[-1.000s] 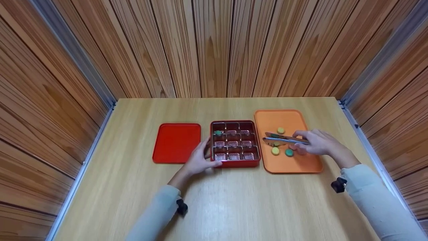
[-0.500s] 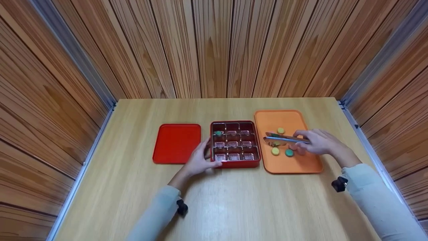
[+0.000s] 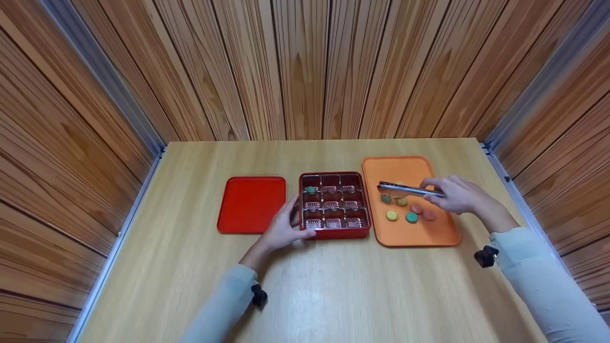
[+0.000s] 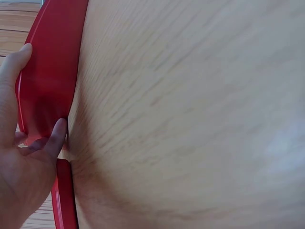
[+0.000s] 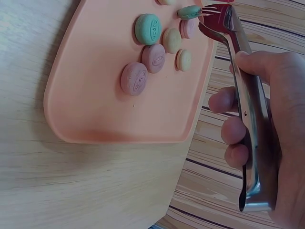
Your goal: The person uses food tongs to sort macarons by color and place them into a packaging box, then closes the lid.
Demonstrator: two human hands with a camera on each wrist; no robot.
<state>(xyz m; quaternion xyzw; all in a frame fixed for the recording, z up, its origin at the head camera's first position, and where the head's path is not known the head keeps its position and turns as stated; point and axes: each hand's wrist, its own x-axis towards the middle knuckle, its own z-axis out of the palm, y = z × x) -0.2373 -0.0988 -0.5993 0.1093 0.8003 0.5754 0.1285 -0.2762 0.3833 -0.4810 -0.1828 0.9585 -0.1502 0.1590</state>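
Right hand [image 3: 455, 194]: my fingers are clamped on the metal tongs [image 3: 409, 189], thumb on one arm, the other fingertips on the opposite one.
Tongs: above the orange tray [image 3: 405, 237]; tines point left toward the box [image 3: 340, 234] and slightly away from me, bent end by my palm; the long axis runs nearly straight across.
Tines: a green macaron [image 5: 189, 12] is at them, tilted on edge; I cannot tell whether it is clear of the tray.
Left hand [image 3: 283, 230]: grips the near left corner of the box, thumb at the front wall, the other fingers bent along the left side.
Box: dark red, upright, nine compartments in three rows; a second green macaron [image 3: 310, 189] sits in the far left one.
Orange tray: just right of the box, longer away from me than across; on it lie a third green macaron [image 3: 411, 216], three yellow macarons [image 3: 391, 216] and two pink macarons [image 3: 429, 215] side by side. A further pink macaron [image 5: 188, 28] shows by the tines from my right wrist.
Red lid [image 3: 251, 205]: flat, left of the box.
Table [image 3: 333, 295]: pale wood under everything, plank walls [image 3: 305, 71] around it.
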